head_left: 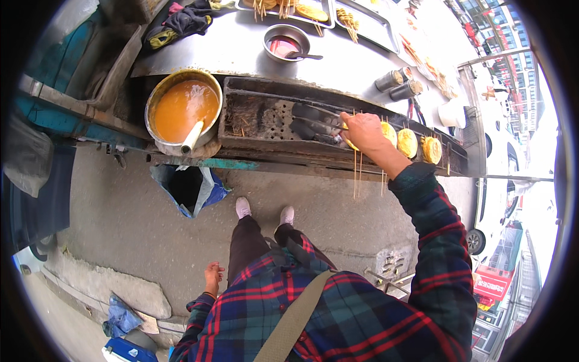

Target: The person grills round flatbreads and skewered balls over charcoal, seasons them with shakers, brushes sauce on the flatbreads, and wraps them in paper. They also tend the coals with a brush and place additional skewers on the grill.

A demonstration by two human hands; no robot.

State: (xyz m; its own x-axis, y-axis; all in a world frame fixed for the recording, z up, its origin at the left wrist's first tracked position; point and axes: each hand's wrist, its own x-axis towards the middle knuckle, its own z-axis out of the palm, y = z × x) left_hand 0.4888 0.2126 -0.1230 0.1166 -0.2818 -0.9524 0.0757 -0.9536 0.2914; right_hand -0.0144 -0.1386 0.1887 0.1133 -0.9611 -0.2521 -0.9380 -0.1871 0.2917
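My right hand (365, 132) grips metal tongs (322, 121) over a long charcoal grill (253, 140). The tongs' arms point left, at black charcoal pieces (304, 130), some with ash-grey surfaces. Under and beside this hand, round yellow flatbreads on sticks rest across the grill; one bread (389, 133) is partly behind my wrist, another bread (407, 143) sits to its right, and a third (432, 149) lies farthest right. Thin wooden skewers (357, 174) stick out over the front edge. My left hand (213, 277) hangs low at my side with nothing in it, fingers loosely bent.
Left of the grill stands a pot of orange-brown sauce (185, 111) with a handle (192, 137) leaning out. Behind are a steel bowl of red liquid (286, 45), shaker jars (389, 81), trays of skewers (362, 22) and cloth gloves (185, 22). An open bag (209, 192) sits on the ground.
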